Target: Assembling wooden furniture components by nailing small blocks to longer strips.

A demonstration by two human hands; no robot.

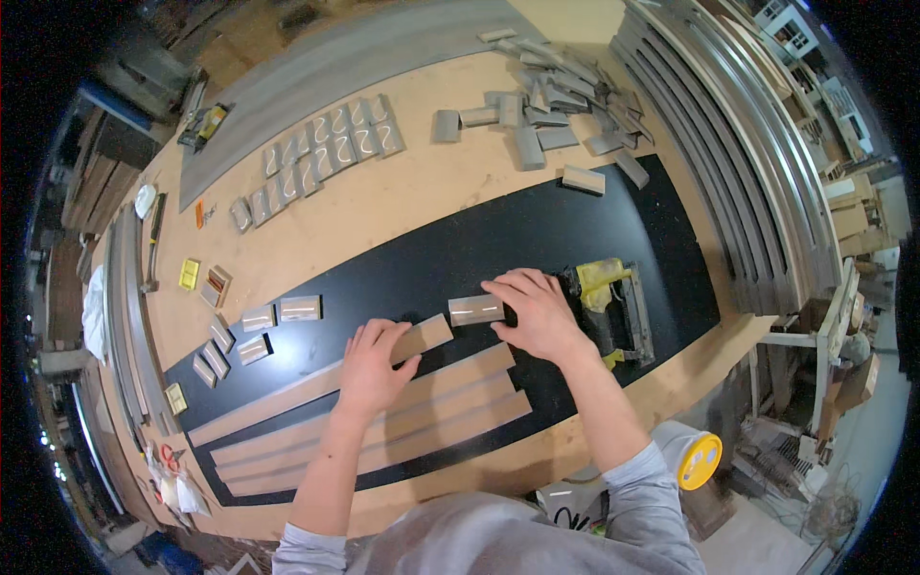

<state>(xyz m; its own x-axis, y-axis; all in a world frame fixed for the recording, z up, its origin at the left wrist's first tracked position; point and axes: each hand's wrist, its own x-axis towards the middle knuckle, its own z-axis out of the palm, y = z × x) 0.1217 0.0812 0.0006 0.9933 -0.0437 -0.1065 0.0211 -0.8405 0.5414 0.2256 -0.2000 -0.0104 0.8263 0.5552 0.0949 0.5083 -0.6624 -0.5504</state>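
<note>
My left hand [374, 369] is closed round a long tan wooden strip [427, 337] near its right end, which lies on the black panel [460, 230]. My right hand [537, 314] holds a small grey-edged block [476, 310] between thumb and fingers, just off the strip's end; a shiny pale line runs along the block. The fingers' undersides are hidden. Several more long strips [422, 412] lie side by side below my left hand. To the right of my right hand rests a nail gun [613, 297] wrapped in yellow tape.
Small blocks [301, 308] stand on the panel's left part. Beyond it are rows of grey blocks [335, 144] with curved shiny lines and a heap of grey blocks [565, 96]. A hammer [155, 240], long profiles [738, 153] and scissors [172, 458] lie near the edges. A yellow-lidded bucket [700, 460] stands at right.
</note>
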